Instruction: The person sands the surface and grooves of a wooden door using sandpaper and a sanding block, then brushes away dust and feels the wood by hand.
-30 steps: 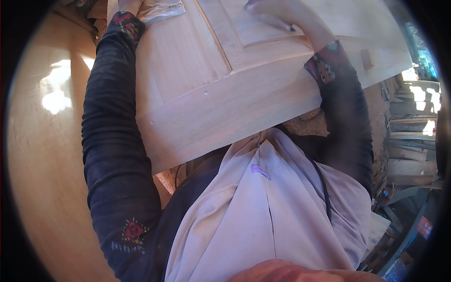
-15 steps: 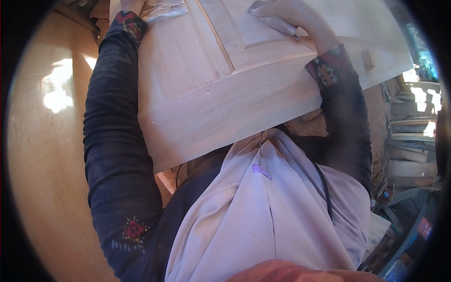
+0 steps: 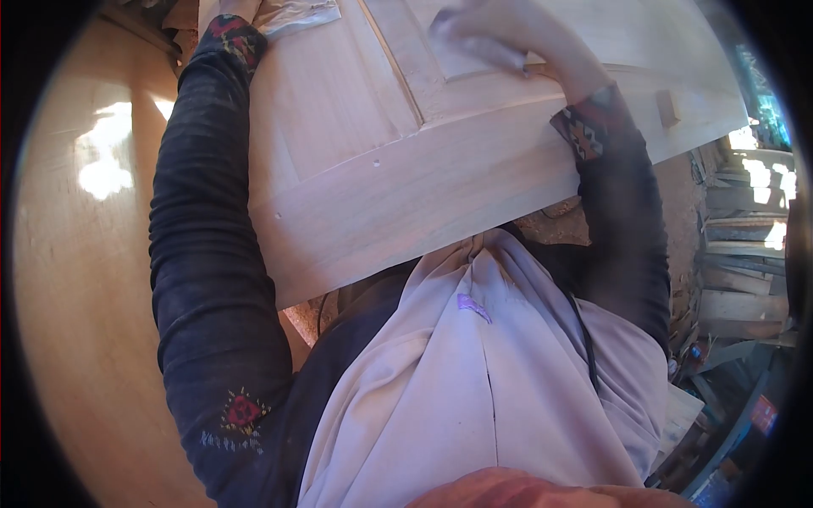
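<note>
A pale wooden panel door lies in front of me, with recessed panels and raised strips. My right hand is bent low over its far part, beside a panel's edge, and is smeared by motion. Its fingers are curled on a thin greyish piece that I cannot make out clearly. At the top left, my left hand rests on the door, mostly cut off by the frame, so its fingers are hidden. Right beside it lies a crumpled pale sheet.
A small wooden block sits on the door's right part. On the left stands a broad, smooth wooden board with bright sun patches. Stacked wood pieces and clutter fill the right side. My light-coloured garment hangs close to the door's near edge.
My right hand has shifted slightly left and up across the door, and is more blurred now. My left hand and the door have stayed almost in place.
</note>
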A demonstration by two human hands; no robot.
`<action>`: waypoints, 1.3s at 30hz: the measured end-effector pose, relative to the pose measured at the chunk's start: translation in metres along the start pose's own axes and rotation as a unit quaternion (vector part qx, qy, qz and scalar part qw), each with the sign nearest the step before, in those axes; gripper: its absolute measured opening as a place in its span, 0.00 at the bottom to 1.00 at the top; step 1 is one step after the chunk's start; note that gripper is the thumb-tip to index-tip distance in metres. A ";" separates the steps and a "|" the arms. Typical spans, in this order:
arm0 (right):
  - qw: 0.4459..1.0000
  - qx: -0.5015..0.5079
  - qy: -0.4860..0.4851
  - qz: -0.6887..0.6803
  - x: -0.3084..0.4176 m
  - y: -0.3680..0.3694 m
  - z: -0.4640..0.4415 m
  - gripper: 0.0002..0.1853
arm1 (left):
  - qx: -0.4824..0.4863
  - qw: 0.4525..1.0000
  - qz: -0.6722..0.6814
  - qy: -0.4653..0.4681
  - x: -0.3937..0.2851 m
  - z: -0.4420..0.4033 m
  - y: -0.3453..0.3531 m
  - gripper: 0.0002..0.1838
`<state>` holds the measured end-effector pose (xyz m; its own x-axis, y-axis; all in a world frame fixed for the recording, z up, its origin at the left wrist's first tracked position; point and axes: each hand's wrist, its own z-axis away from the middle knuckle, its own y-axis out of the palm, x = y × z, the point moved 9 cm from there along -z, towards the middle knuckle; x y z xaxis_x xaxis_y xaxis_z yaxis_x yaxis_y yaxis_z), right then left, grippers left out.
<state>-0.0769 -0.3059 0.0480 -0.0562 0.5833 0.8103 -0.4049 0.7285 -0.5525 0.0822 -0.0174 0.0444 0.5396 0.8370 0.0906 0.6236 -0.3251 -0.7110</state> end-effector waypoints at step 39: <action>0.966 0.004 -0.137 0.221 0.009 0.009 0.001 0.16 | 0.022 0.946 0.191 -0.262 0.018 0.005 -0.013 0.16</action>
<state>-0.0818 -0.2940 0.0502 -0.4646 0.7184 0.5177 -0.2933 0.4268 -0.8555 0.0810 0.0041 0.0512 0.3594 0.7684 -0.5295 0.4096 -0.6397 -0.6504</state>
